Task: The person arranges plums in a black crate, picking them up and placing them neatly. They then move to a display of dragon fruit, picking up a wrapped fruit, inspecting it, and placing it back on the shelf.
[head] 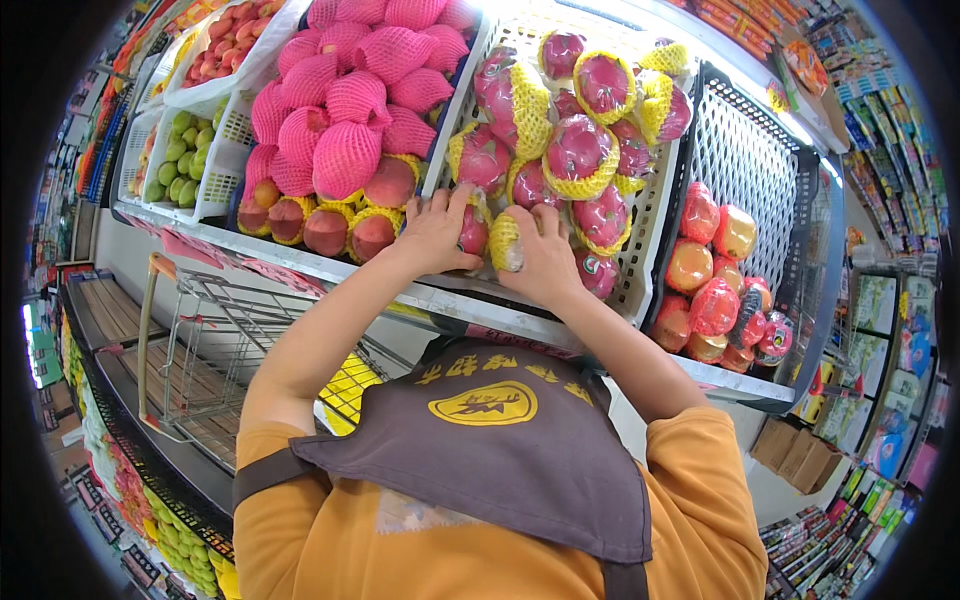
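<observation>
My left hand (435, 236) curls around the left side of a plastic-wrapped dragon fruit (472, 229) at the front of a white plastic crate (637, 296). Its fingers lie along the far side and the thumb is at the near side. Just to the right, my right hand (541, 259) grips a fruit in a yellow foam net (505, 244), likely another dragon fruit; the net and my fingers hide most of it. Behind both hands, more dragon fruits (579, 150) are piled, wrapped in clear film, many with yellow foam nets.
Peaches (326, 231) and pink foam-netted fruits (346, 159) fill the crate at left, beside green fruits (182, 154). At right, a black crate (701, 127) holds red-wrapped fruits (712, 304). A wire shopping cart (217, 315) stands at my left below the display edge (480, 304).
</observation>
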`<state>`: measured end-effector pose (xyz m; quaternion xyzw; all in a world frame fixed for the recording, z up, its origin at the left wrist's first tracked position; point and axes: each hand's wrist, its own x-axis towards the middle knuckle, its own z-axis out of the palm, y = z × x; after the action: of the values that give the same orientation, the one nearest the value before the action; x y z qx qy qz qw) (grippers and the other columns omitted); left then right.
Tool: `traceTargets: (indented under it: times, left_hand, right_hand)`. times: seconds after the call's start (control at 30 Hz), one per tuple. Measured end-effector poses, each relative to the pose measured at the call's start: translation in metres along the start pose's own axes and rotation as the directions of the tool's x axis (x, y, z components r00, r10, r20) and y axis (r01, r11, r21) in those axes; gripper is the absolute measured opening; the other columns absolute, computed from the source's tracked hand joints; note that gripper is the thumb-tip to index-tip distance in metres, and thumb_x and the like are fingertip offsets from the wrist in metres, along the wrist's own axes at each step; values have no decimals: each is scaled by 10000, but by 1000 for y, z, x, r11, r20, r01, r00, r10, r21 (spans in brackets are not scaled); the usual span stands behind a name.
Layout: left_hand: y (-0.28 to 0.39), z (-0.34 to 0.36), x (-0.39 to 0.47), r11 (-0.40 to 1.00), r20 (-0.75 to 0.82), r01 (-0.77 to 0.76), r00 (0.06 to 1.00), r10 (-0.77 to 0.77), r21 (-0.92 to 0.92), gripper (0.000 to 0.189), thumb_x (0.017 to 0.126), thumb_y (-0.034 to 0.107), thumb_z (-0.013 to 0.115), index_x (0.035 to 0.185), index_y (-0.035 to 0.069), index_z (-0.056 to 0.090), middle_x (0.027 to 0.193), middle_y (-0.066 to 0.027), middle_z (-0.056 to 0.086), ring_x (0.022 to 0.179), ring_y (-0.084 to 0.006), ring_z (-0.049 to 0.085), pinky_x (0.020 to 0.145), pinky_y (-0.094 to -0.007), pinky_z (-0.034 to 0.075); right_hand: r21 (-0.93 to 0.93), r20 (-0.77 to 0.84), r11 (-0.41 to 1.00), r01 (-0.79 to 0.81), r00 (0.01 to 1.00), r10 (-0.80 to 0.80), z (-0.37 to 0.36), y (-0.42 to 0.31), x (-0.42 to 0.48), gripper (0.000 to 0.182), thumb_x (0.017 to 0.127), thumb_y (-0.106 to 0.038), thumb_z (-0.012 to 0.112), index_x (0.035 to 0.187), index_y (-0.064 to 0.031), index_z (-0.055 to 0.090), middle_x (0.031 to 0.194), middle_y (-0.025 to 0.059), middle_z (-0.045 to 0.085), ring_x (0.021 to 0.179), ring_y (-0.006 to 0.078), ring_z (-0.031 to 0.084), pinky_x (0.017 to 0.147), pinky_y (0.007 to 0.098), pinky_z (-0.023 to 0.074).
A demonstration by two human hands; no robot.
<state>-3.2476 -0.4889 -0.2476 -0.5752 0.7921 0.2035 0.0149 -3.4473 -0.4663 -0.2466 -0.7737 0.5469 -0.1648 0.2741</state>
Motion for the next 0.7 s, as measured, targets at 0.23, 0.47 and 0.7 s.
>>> traceTargets:
  times: [0.23,0.47,0.7]
  left_hand:
    - [12,-19,3,995,82,47,995,-54,91,1034,527,473,795,1343,42,328,1177,-203,511,1112,-338,520,972,-494,282]
    - [7,-34,14,974,220,-8,975,-43,227,963,562,576,754,1316,77,423,1226,-187,527,1196,-313,486,1074,-617,113]
    - [27,-47,-22,921,-278,-131,960,26,-366,844,716,443,743,1375,82,360,1350,-142,406,1281,-274,385,1080,-537,196]
  right_hand:
    - [971,145,186,-149,989,35,-53,16,-13,863,652,-137,775,1373,-72,305,1253,110,470,1183,215,498,990,348,423]
    - [586,245,-730,-353,935,-256,-50,10,-21,550,928,-535,443,1377,-220,406,1326,189,475,1189,494,453,858,673,439]
    - [443,343,-851,-283,930,-132,-31,1,-22,499,952,-474,382,1338,-169,466,1330,180,495,1199,458,466,881,660,427]
